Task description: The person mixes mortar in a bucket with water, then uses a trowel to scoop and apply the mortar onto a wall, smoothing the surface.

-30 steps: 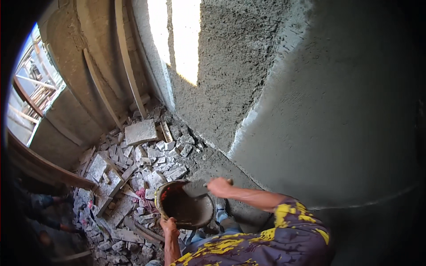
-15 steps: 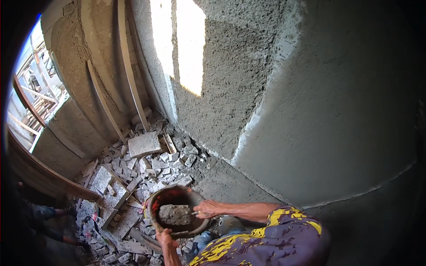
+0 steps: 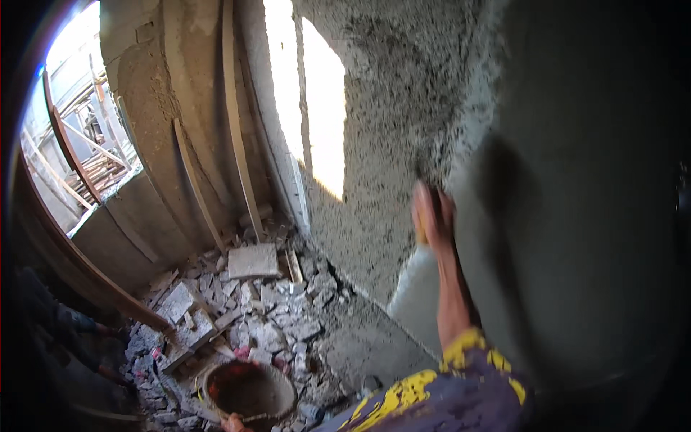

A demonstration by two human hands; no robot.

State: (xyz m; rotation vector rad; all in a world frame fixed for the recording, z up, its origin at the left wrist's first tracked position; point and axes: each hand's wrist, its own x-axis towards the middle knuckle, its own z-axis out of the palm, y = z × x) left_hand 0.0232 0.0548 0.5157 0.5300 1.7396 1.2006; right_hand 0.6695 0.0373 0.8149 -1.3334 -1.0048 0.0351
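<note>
My right hand (image 3: 435, 216) is raised against the rough wet plaster on the wall (image 3: 381, 144). Its fingers are closed around a trowel (image 3: 420, 234), whose light handle end shows below the fist; the blade is mostly hidden and blurred. Low in the view, my left hand (image 3: 234, 423) grips the near rim of a round mortar bucket (image 3: 288, 403). Dark grey mortar (image 3: 248, 392) lies inside, and some orange-red shows on the bucket's inner wall. To the right of my raised arm is smooth grey plaster (image 3: 576, 216), with my arm's shadow on it.
Broken block rubble (image 3: 266, 335) covers the floor around the bucket, with a larger slab (image 3: 253, 261) near the corner. Two wooden boards (image 3: 241, 144) lean on the far wall. A window opening (image 3: 86, 122) is at left. Another person's arm (image 3: 108, 371) shows at the dark left edge.
My right hand has lifted the trowel from the bucket up to the wall; the lump of mortar on it no longer shows. My left hand stays at the bucket, now lower in view.
</note>
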